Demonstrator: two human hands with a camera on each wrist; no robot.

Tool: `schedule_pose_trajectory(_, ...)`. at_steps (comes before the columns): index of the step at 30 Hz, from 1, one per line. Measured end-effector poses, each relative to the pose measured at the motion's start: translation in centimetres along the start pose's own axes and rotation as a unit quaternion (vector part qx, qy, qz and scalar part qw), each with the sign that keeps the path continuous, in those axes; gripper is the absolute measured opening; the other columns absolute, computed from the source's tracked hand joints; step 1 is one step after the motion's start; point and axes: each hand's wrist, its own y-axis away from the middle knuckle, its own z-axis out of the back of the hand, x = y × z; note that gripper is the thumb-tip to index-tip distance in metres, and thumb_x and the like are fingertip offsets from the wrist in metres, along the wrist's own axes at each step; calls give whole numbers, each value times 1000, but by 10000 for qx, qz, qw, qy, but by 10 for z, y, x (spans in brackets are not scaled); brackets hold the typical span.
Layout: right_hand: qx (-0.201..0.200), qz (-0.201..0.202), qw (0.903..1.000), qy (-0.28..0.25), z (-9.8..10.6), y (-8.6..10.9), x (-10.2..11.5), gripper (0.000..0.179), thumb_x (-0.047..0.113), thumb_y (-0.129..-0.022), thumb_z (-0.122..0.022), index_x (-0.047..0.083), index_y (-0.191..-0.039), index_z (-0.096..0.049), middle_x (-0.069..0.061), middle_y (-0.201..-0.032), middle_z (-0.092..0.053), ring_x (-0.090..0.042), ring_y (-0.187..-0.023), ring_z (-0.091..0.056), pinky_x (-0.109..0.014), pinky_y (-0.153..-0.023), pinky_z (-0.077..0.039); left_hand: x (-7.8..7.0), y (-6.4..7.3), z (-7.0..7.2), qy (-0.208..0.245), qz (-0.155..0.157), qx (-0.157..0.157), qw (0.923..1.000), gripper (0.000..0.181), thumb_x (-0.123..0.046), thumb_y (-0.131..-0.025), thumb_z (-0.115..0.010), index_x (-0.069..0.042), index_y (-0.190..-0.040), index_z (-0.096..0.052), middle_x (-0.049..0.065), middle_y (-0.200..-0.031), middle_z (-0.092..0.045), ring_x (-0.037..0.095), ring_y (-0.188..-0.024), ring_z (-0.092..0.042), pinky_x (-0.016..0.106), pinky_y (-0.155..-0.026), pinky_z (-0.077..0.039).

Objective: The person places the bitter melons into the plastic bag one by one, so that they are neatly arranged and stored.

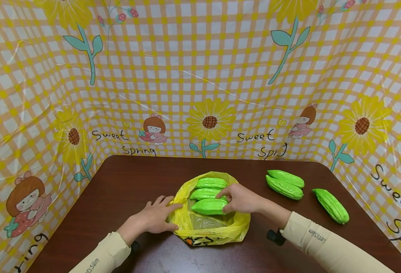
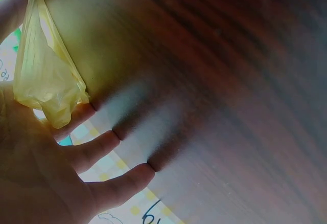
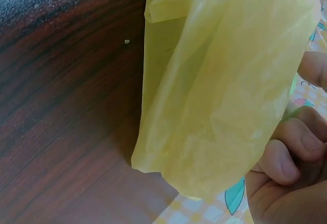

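A yellow plastic bag [image 1: 242, 227] lies spread on the table with its mouth facing up. Inside it, three bright green bitter melons [image 1: 210, 183] lie side by side. My right hand [image 1: 239, 199] reaches over the bag's right rim and grips the nearest of them [image 1: 207, 207] at its right end, thumb on the near side. In the right wrist view the bag's side covers the melon, and curled fingers [image 3: 283, 162] show beside it. At the bag's left edge rests my left hand [image 1: 156, 217], fingers spread, fingertips on the table in the left wrist view.
Two more bitter melons [image 1: 285, 187] lie together on the right of the dark wooden table [image 1: 125, 178], and a single one [image 1: 331, 206] lies farther right. A checked, flower-printed sheet [image 1: 186, 76] walls off the back and both sides.
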Motion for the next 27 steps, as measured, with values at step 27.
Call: schedule_pose_trajectory(27, -532, -306, 9946, 840, -13, -6, 0, 39, 5, -78, -83, 8, -116, -75, 3, -58, -44, -9, -53, -35, -23, -53, -32, 0, 1, 0, -30, -40, -40, 10000, 70, -53, -93, -67, -30, -154, -42, 10, -164, -26, 38, -148, -28, 71, -107, -28)
